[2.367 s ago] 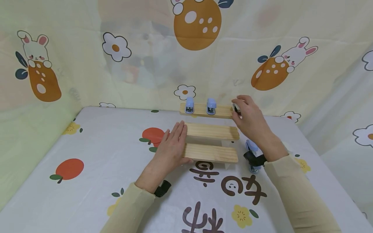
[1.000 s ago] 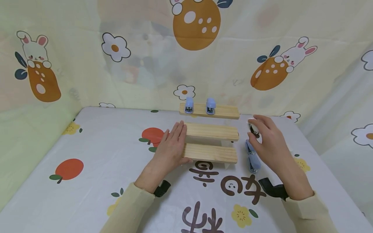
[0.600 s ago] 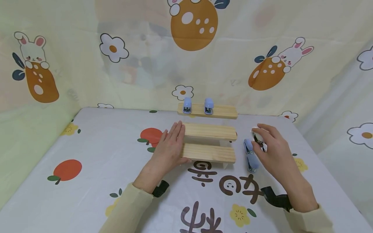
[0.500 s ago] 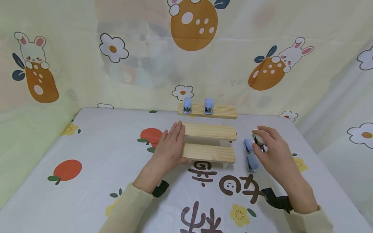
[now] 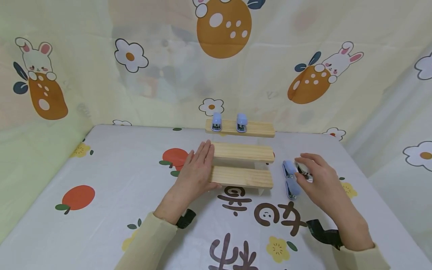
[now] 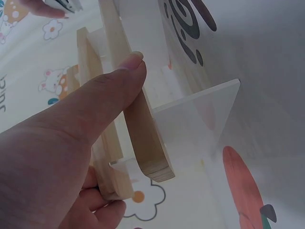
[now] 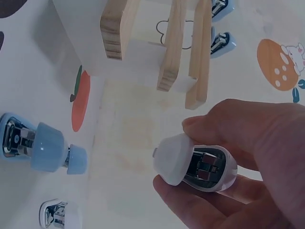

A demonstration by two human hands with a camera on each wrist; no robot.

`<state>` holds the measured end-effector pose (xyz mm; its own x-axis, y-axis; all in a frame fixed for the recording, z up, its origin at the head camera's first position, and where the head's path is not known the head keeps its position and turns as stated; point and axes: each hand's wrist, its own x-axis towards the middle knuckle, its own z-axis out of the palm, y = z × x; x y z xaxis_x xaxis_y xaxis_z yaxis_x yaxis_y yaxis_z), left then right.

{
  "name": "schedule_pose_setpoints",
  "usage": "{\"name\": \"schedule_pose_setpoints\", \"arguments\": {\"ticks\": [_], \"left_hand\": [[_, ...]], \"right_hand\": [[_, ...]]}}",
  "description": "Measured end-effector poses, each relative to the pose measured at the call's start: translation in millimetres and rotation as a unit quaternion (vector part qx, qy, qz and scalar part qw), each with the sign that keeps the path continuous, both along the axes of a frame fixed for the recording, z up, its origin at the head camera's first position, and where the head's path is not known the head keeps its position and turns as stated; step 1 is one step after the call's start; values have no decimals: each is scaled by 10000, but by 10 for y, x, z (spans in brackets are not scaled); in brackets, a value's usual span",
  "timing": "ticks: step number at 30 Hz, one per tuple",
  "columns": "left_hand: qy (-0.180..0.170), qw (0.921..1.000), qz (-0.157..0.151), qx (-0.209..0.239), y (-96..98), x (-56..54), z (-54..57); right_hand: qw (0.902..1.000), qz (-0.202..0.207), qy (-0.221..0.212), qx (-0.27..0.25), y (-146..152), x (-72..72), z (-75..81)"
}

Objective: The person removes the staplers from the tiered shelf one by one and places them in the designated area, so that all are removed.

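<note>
Left hand: fingers straight and close together, laid against the left end of a wooden stand. From the left wrist view, the thumb rests on the front edge of the lowest board and the other fingertips are at the end of the board behind it. Palm faces the stand; forearm comes in low from the near side, cream sleeve back from the wrist, black strap round it.

Right hand: thumb and fingers pinch a white stapler, thumb to one side, fingers to the other. The hand is to the right of the stand, well apart from it, and just beside two blue staplers lying in line on the table. Wrist lower than the knuckles in the head view, forearm angled in from the near right. Whether the white stapler touches the tabletop, I cannot tell.

Stand: three pale boards rising in steps towards the back, joined by whitish side panels. The top board carries two more blue staplers, upright and side by side with a gap between, one near its left end, one about the middle.

Right wrist view also picks up a second white stapler on the table, near the blue pair, partly cut off by the frame.
</note>
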<state>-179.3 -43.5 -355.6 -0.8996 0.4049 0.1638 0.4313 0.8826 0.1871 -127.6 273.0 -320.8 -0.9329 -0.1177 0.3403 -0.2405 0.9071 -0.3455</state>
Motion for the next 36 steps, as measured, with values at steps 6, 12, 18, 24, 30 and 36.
{"name": "schedule_pose_setpoints", "arguments": {"ticks": [6,12,18,24,30,36], "left_hand": [[14,10000,-29,-28,10,4,-7],[-2,10000,-41,-26,4,12,2],[6,10000,-15,-79,-5,14,8],[13,9999,-12,-121,-11,22,4],[-52,9999,18,-98,-10,14,4],[-77,10000,8,-55,5,-4,-1]], "right_hand": [[9998,61,-134,124,121,-2,-39],[9989,61,-417,201,249,-10,-65],[9978,41,-593,295,331,-26,-74],[9934,-141,-1084,333,362,-54,-82],[9895,-136,-1379,401,413,-64,-71],[9833,-189,-1732,521,478,-76,-80]]}}
